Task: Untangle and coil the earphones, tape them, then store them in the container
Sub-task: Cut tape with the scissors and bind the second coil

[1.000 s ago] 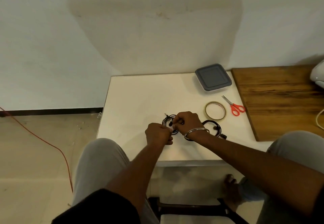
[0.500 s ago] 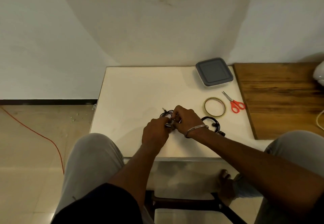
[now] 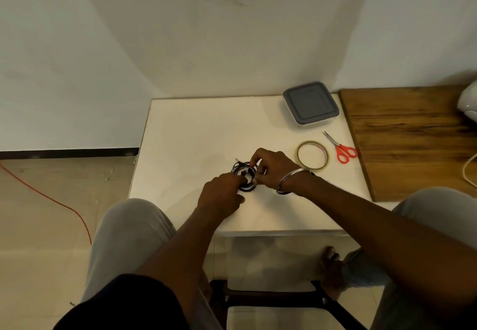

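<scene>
1. Location. The earphones [image 3: 244,176] lie as a small black bundle of loops on the white table [image 3: 196,133], left of the tape roll [image 3: 315,167] and slightly nearer the person.
2. Grip state. The left hand [image 3: 222,198] meets the bundle from the side away from the tape roll, fingers curled and pinching the cord. The right hand [image 3: 273,168], between bundle and tape roll, has its fingertips [image 3: 256,162] closed on the loops. Both hands are clamped on the cord; the exact pinch points are too small to make out.
3. Handling, judged. The cord is light, thin and limp. It has no stiffness of its own, so loops are likely to spring open or slide apart once released.
4. Where to hold, judged. Pinch across all loops at one point of the coil. Do not pull on the earbuds or on the plug tip that sticks out on the far side; those joints are the weak spots.
5. Taping, judged. One hand must hold the coil shut while the other reaches the tape roll and the scissors [image 3: 343,150] just right of it.
6. Storage. The container [image 3: 311,102], lid on, stands beyond the tape roll.
</scene>
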